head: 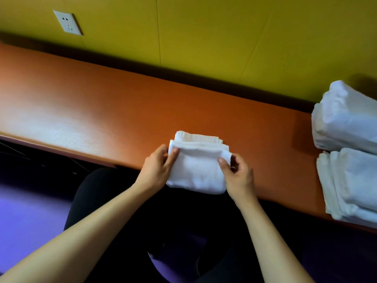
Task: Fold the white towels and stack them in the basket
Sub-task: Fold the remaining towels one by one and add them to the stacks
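On the orange table, two stacks of folded towels sit at the far right; no basket is visible. At the near edge, the nearly folded white towel is pinched by left hand and right hand fingers; stacking remains.

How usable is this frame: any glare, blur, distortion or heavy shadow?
Head view: soft overall, wide-angle bend in the orange table edge; pale glare patch at its left; white folded towel and right-side towel piles nearly blown out, folds faint; dark below the table; left hand and right hand readable.
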Demonstrator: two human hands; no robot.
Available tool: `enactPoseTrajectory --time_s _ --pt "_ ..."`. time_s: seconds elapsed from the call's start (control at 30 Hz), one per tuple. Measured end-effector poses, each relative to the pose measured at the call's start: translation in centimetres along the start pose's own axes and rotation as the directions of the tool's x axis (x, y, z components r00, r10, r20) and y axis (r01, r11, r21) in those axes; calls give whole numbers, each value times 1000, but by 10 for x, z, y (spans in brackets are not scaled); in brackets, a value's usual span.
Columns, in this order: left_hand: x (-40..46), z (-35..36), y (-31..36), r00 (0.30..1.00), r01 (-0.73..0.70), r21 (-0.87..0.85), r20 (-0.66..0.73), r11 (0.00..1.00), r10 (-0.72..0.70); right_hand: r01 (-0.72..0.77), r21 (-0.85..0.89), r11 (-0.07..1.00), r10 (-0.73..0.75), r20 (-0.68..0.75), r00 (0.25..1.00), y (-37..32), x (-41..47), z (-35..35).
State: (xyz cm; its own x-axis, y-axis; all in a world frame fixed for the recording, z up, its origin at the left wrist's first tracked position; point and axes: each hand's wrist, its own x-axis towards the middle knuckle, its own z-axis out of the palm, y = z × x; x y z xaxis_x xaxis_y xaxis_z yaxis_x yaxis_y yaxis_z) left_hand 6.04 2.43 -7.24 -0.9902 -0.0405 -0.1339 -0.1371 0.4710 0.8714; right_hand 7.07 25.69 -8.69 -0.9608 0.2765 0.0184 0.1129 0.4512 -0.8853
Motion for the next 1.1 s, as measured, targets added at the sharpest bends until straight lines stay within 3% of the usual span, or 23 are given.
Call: enactPoseTrajectory --time_s 0.13,0.3,0.43,0.53,0.67,0.77,0.87,1.0,1.1 --pt "43 -3 10 992 118 -118 51 986 -112 -57 13 998 58 -81 995 -10 47 14" --pt "58 1 1 978 208 117 -59 971 -202 -241 -132 962 240 -21 970 -8 77 28" --pt "38 14 -17 962 269 165 -10 949 -272 -407 -278 870 401 -81 912 5 45 23" --pt "28 21 -19 967 248 149 15 957 -253 -418 -328 847 416 -79 906 10 20 22" --pt "39 24 -5 950 306 120 34 945 -312 -528 -145 837 536 24 844 14 34 32" --pt "52 28 3 916 399 -11 52 917 -398 -680 84 729 654 211 727 13 61 27" --pt "69 28 5 906 419 -3 70 908 -417 -778 196 597 674 404 619 21 87 20" --pt "76 30 21 862 486 1 169 874 -479 -803 216 556 659 473 584 19 95 15" --pt "64 30 55 864 471 27 187 882 -467 -805 211 554 685 434 585 3 80 5"
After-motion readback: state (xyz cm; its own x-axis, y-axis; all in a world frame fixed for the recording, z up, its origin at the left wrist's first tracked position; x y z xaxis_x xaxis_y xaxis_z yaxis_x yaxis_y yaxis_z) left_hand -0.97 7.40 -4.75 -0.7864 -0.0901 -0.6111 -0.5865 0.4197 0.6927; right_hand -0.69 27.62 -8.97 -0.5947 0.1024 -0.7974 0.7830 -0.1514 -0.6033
